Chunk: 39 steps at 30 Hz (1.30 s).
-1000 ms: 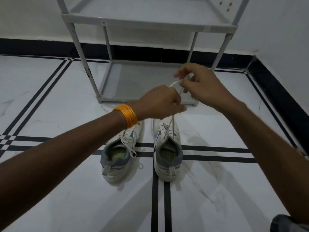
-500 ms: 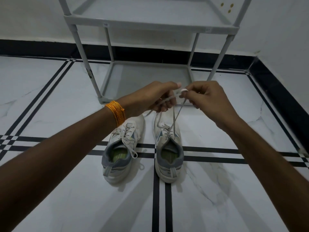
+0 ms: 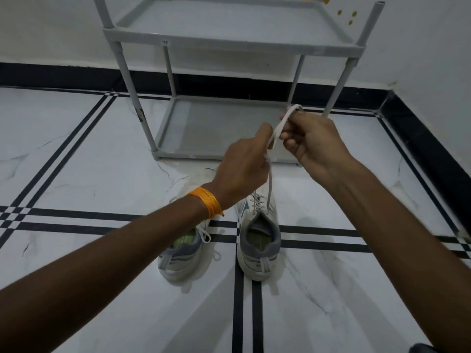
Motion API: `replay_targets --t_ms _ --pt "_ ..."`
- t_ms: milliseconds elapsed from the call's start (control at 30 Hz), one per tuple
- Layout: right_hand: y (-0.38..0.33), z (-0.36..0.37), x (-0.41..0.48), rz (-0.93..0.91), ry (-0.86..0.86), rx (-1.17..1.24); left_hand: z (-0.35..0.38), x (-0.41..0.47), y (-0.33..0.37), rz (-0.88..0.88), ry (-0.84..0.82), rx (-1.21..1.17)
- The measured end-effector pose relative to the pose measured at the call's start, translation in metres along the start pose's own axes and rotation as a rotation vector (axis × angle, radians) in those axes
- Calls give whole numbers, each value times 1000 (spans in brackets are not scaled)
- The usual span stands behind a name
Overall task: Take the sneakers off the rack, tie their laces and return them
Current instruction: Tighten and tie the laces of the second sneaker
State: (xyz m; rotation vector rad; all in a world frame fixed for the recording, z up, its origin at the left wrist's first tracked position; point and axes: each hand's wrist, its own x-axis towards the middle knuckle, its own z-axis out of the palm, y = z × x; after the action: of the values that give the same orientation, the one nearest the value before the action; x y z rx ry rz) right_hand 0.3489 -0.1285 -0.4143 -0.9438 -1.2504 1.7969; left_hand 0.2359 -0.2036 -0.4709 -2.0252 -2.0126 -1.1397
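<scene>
Both hands up over the right sneaker, working its lace. Left hand closed, fingers curled on the lace; exact pinch hidden behind its knuckles. Right hand at 1 o'clock from the left, closed too, pinching a flat loop of the lace that sticks out past its fingers at 12. One strand drops straight from the left hand to the eyelets; whether a knot is formed between the hands can't be made out.

Right sneaker stands on the floor, heel toward the camera; its toe is hidden by the left hand. Left sneaker just beside it at 9 o'clock, mostly covered by the left forearm and orange wristband; only heel, insole and a loose lace loop show.

Grey rack at 12 o'clock against the wall, top cut off by the frame edge. Dark object at the bottom right corner cut off, unidentifiable.
</scene>
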Motion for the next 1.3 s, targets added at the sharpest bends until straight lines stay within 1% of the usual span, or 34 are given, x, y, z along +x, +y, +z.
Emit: replay_targets --t_ms 67,167,200,233,267,300,333,367,400,433,467,533,633,667,733,867,933,1000,1033,1100,1133,1167,1233,1300 --pt "8 -7 4 107 52 142 -1 -4 -6 131 78 122" --pt "21 -15 11 295 108 325 -2 -3 -19 375 140 224" --pt "27 -18 13 346 135 351 -2 -2 -22 413 144 250" --pt "32 -20 14 389 152 360 -3 -1 -22 404 125 260" --pt "39 -22 15 426 161 346 -4 0 -21 339 93 249" --pt "45 -23 14 451 168 326 -6 2 -17 208 39 193" --pt "51 -24 12 463 180 278 -8 4 -14 8 -58 77" --pt "57 -26 10 457 196 212 -12 8 -11 -240 -199 -116" --pt "60 -27 8 424 219 121 -15 12 -9 -496 -352 -351" --pt "60 -27 4 366 238 8 -19 16 -8 -715 -481 -563" --pt "58 -26 0 285 237 -118 -21 20 -9 -843 -556 -699" --pt "47 -20 -11 117 152 -303 -22 24 -10 -927 -591 -820" --pt "28 -13 -27 -41 -29 -485 -21 26 -7 -941 -549 -917" --pt "24 -13 -30 -60 -69 -558 -21 25 -6 -935 -530 -935" --pt "21 -16 -32 -45 -121 -652 -20 25 -7 -941 -487 -967" --pt "22 -20 -29 -44 -130 -748 -17 23 -13 -947 -464 -985" --pt "21 -22 -26 -42 -118 -749 -18 22 -16 -936 -461 -955" --pt "21 -28 -21 -49 -89 -759 -20 19 -19 -897 -452 -859" --pt "22 -34 -17 -78 -55 -825 -22 16 -22 -859 -443 -788" --pt "28 -51 -8 -165 57 -1098 -25 10 -32 -755 -419 -615" --pt "33 -61 -4 -181 92 -1228 -26 6 -40 -700 -405 -497" --pt "40 -72 1 -157 100 -1322 -26 1 -52 -655 -391 -345" --pt "62 -94 10 -47 86 -1466 -25 -11 -79 -602 -397 -5" --pt "86 -112 12 70 92 -1600 -22 -26 -98 -572 -440 222"
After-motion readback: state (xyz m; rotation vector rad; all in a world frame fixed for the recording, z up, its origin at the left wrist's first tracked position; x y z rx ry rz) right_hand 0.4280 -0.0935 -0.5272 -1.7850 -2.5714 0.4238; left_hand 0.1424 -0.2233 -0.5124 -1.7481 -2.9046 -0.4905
